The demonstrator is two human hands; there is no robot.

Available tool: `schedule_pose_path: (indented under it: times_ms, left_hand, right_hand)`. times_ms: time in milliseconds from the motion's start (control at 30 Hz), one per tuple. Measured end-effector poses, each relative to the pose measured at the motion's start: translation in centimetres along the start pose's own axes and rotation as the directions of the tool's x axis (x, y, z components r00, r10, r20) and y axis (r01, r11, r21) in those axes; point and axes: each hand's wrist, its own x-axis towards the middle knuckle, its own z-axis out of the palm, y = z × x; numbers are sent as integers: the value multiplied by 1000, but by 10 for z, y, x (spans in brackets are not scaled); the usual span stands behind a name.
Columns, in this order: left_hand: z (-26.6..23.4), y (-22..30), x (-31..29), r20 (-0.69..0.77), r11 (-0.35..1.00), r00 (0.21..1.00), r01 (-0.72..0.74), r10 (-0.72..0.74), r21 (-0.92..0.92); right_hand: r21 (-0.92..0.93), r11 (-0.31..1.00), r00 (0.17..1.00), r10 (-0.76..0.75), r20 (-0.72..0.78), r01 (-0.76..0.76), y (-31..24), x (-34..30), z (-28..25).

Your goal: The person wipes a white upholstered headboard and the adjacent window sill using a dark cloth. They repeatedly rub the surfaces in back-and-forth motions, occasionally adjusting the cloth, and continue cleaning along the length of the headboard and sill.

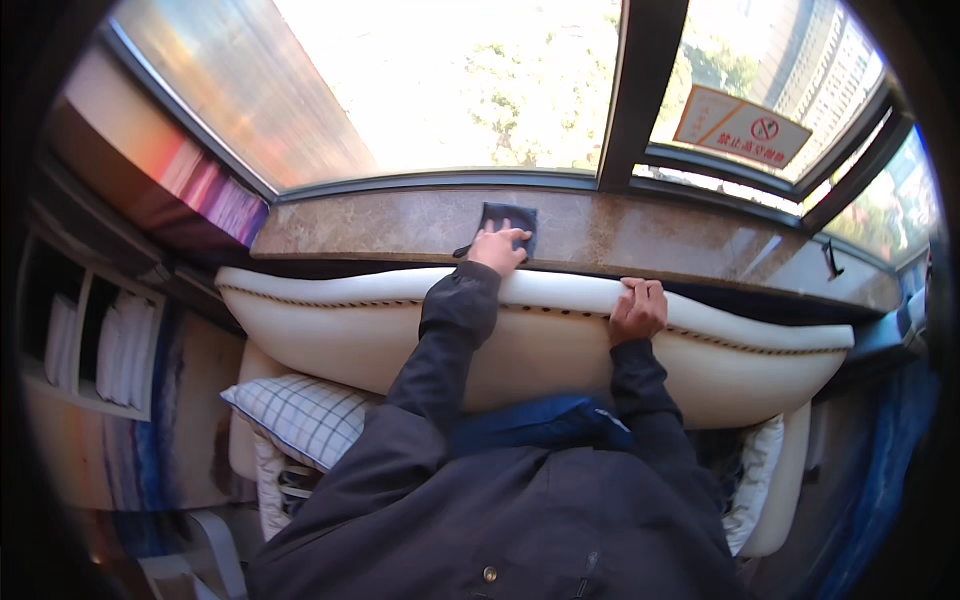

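Observation:
My left hand (497, 247) reaches over the cream backrest (400, 340) and lies on a dark folded cloth (522, 213). Its fingers are spread, pressing the cloth flat against the brown marble windowsill (370, 226). A dark strip of the cloth shows beside the wrist. Further right, my right hand (638, 311) is closed over the top edge of the backrest, fingers curled on its padded rim. A row of dark studs runs along that rim.
Behind the sill stands a large window with dark frames (640, 90); a sign (743, 127) is stuck on the right pane. A window handle (832, 260) sticks out at right. A checked pillow (305, 412) leans below the backrest at left. Blue fabric (540, 422) lies against my body.

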Motion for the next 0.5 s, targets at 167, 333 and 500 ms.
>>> schedule_pose_path:
  times_ms: [167,333,500]
  left_hand:
    - [-2,31,19,321,973,925,-154,204,-173]
    - [-57,-110,-16,-177,936,943,309,-280,166]
    - [-55,-142,-8,-305,715,790,612,-532,336]
  right_hand:
    - [1,999,999,33,-15,-33,-1,2,-4]
    - [54,997,998,59,-38,-57,2,-1,-2]
    - [65,998,995,6,-97,0,3,2,-2]
